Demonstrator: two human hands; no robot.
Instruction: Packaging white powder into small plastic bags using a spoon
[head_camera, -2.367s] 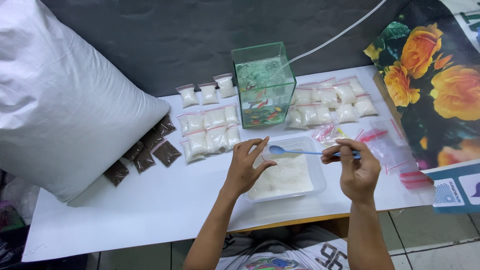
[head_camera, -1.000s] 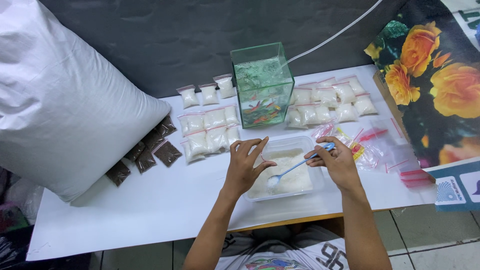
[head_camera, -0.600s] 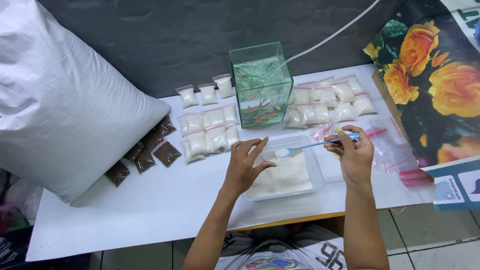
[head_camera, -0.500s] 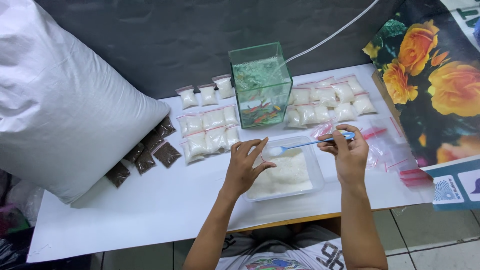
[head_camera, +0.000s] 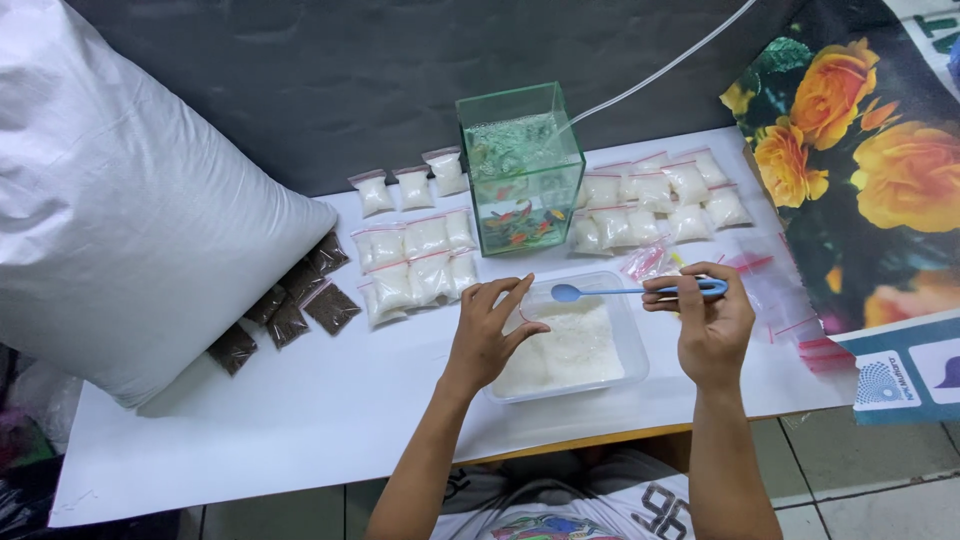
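Observation:
A clear plastic tray of white powder sits on the white table near the front edge. My right hand pinches the handle of a blue spoon, held level above the tray's far side. The spoon's bowl points left toward my left hand. That hand hovers at the tray's left rim with its fingers spread and raised. I cannot make out whether a thin clear bag sits between its fingers.
A small glass fish tank stands behind the tray, with an air tube running off to the right. Filled white bags lie left of the tank and more white bags to its right. Brown bags lie beside a big white sack. Empty zip bags are at the right.
A second ago the spoon was dipped in the powder. My right hand has lifted it and now holds it level over the tray. The left hand has barely moved.

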